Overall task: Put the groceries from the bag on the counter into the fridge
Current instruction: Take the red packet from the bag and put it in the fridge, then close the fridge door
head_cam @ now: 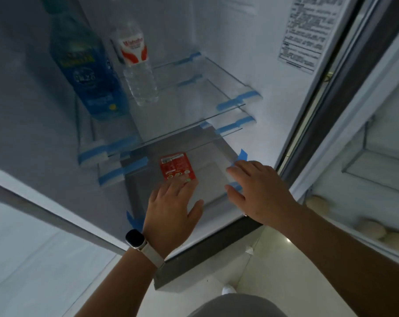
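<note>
I look down into the open fridge. A small red packet [177,166] lies flat in the clear bottom drawer [219,156]. My left hand [173,207], with a watch on the wrist, hovers with fingers spread just in front of the packet, fingertips at its near edge. My right hand [258,191] is open over the drawer's right front corner, fingers on or near its rim. A big blue bottle [86,72] and a clear water bottle [136,62] with a red-white label stand on the upper glass shelf [194,110]. The bag and counter are out of view.
Glass shelves carry blue tape and white foam blocks [93,154] at their edges. The open fridge door [365,133] stands at the right, with several eggs [376,227] in its lower bin. A printed sticker [308,30] is on the right inner wall. Pale tiled floor lies below.
</note>
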